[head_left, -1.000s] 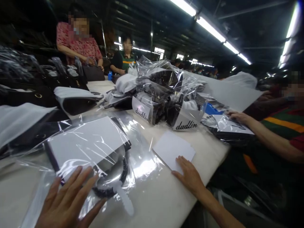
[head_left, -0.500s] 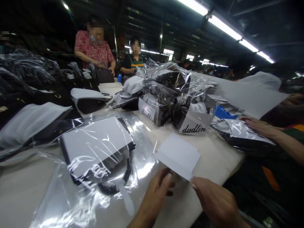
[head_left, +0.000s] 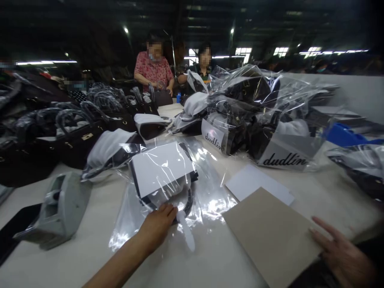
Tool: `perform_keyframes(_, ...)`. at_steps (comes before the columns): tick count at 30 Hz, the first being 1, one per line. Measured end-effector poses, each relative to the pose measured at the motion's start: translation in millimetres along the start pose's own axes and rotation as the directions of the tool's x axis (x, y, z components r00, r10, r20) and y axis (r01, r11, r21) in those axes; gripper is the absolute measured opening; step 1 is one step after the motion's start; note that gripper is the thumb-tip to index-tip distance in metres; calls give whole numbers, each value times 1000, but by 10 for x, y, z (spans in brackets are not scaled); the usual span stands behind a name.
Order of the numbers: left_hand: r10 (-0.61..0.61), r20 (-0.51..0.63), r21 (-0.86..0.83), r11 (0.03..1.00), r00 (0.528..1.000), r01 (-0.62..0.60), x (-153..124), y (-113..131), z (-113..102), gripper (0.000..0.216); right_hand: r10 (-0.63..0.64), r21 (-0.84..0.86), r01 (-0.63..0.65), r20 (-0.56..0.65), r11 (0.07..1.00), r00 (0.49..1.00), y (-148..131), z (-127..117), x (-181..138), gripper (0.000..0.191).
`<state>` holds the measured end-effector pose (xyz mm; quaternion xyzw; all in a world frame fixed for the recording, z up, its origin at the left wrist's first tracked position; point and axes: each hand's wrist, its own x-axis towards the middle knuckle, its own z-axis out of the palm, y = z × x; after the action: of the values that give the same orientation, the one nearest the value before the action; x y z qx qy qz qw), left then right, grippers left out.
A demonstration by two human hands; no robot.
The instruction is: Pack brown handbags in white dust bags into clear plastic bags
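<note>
A dark handbag lies flat inside a clear plastic bag [head_left: 207,188], with a white card [head_left: 163,166] on top of it. My left hand [head_left: 159,224] is closed at the handbag's looped handle [head_left: 189,202], which the plastic covers; the fingertips are partly hidden. A white strip [head_left: 187,236] hangs by the handle. My right hand [head_left: 339,248] grips the right edge of a grey-brown cardboard sheet [head_left: 270,232], its index finger stretched out. That sheet overlaps white cardboard [head_left: 258,182] on the table.
A grey tape dispenser [head_left: 66,208] stands at left, near dark handbags [head_left: 84,136]. Plastic-wrapped handbags [head_left: 237,124] and a "dudlin" card [head_left: 285,154] fill the middle back. A blue object [head_left: 348,134] sits at right. Two people [head_left: 154,70] work across the table.
My left hand has moved left from the white cardboard to the handbag's handle. A grey-brown cardboard sheet now shows in my right hand, further right. The view has turned left.
</note>
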<state>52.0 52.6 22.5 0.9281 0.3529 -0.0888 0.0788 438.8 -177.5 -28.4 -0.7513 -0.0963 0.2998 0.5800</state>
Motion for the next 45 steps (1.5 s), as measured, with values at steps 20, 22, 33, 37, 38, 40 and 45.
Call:
perform_keyframes(20,15,-132,-423,903,991,-70,155,-100,-1085,19,63,127,-192,657,973,751,-839,1539,-809,26)
perform_keyframes(22,14,-131,-412,909,991,-68,158,-97,-1086,19,63,157,-210,639,965,767,-857,1556,-786,24)
perform_keyframes(33,65,-132,-319,942,989,-104,203,-127,-1039,15,-21,191,-61,400,980,916,-1099,2320,-670,7)
perform_keyframes(37,67,-115,-339,935,991,-103,199,-204,-1078,17,-13,220,-61,320,974,947,-1259,2181,-589,7)
perform_keyframes(38,70,-100,-345,933,992,-101,199,-215,-1085,17,-13,223,-58,304,973,953,-1299,2129,-580,8)
perform_keyframes(40,91,-81,-352,929,992,-115,205,-224,-1091,17,-15,213,-49,291,976,957,-1356,2067,-584,8)
perform_keyframes(45,114,-103,-306,942,988,-141,216,-221,-1074,18,-16,112,-26,360,993,933,-1285,2312,-682,8)
